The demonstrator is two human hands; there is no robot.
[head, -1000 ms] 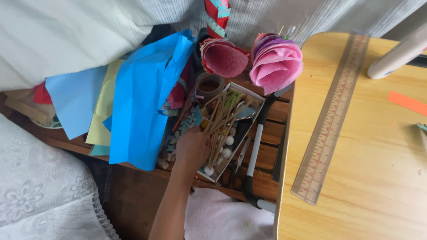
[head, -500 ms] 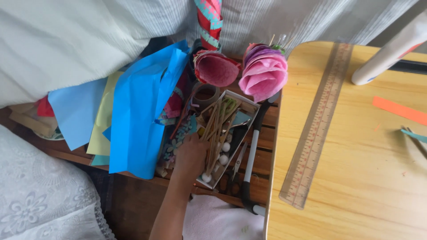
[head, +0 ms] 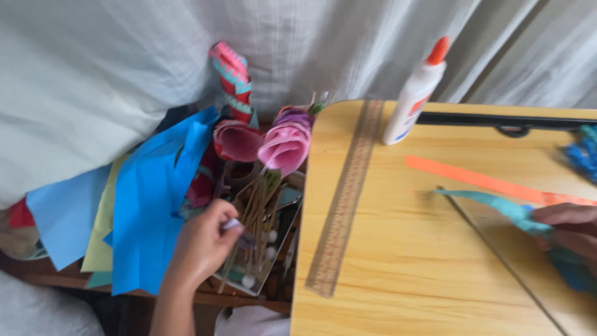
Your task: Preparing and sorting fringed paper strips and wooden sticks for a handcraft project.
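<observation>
1. The left hand point(head: 202, 246) is seen low and left of the wooden table point(head: 398, 286), over a box of sticks point(head: 258, 227) that sits beside the table's left edge.
2. Its fingers point(head: 217, 218) are curled together, and a small pale piece point(head: 231, 224) is pinched between the thumb and fingertips, just above the sticks.
3. The right hand point(head: 569, 230) is seen at the right edge of the table, partly cut off by the picture's border.
4. Its fingers are pressed together on one end of a teal paper strip point(head: 491, 205), which lies across the tabletop and points left; how tightly it is held cannot be told.
5. An orange paper strip point(head: 472, 180) lies flat just behind the teal one.
6. A long ruler point(head: 345, 199) lies lengthwise near the table's left edge.
7. A white glue bottle point(head: 413, 96) with an orange cap stands upright at the back of the table, near the ruler's far end.
8. Blue paper sheets point(head: 149, 218) are spread to the left of the box.
9. Pink paper flowers point(head: 286, 143) are seen behind the box, against a pale curtain point(head: 112, 74).
</observation>
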